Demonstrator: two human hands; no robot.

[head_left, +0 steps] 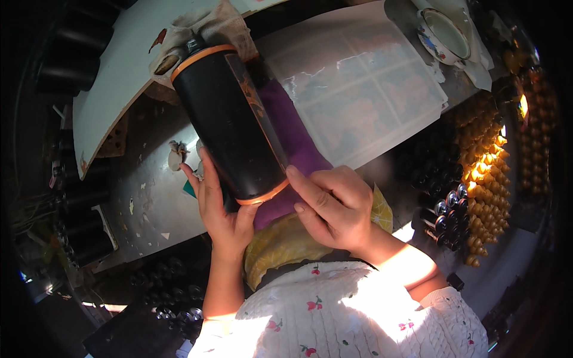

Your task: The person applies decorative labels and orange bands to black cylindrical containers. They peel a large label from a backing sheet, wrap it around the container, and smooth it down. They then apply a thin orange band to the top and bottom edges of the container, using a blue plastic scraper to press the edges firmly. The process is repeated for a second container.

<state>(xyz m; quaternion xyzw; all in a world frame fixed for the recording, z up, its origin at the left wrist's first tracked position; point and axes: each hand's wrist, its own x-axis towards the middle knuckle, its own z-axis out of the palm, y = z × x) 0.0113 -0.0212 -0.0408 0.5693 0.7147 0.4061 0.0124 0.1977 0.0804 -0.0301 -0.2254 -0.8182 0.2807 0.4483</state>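
A black cylinder (230, 125) with orange bands at both ends lies tilted over a purple cloth (289, 128). Along its right side runs a dark panel with an orange pattern (253, 95). My left hand (222, 218) grips the near end, fingers along the left side and thumb at the bottom rim. Against the lower right edge of the cylinder rests the index fingertip of my right hand (334, 206); its thumb is apart and the other fingers are curled, with nothing visible in them. A crumpled pale cloth (224, 30) is at the cylinder's far end.
Translucent sheets over printed orange-brown pictures (364, 89) cover the table's right part. A white enamel bowl (441, 39) stands at the far right. A curved pale board (113, 89) is at left. Rows of gold turned pieces (486, 203) and black cylinders (68, 65) flank the table.
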